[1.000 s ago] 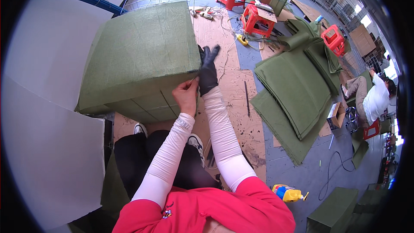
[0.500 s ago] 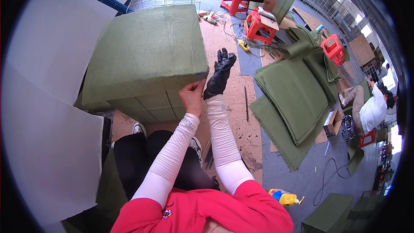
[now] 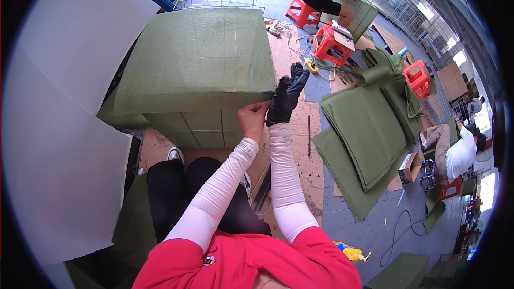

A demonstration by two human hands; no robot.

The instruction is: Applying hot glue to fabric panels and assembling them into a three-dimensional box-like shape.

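Boxy green fabric-covered frame: left | flat green fabric stack: right | flat brown cardboard sheet: between them, on grey floor | red plastic stool: behind stack

Green cover looks matt woven cloth, black glove wrinkled and slightly glossy, red stool smooth plastic.

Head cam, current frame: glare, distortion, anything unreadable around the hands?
Head view: fisheye bending toward a black rim; head view: bright patches blown out at right; head view: green box softly lit; head view: gloved right hand very dark, finger detail weak; head view: left hand clear, but what its fingertips pinch is too small to tell.
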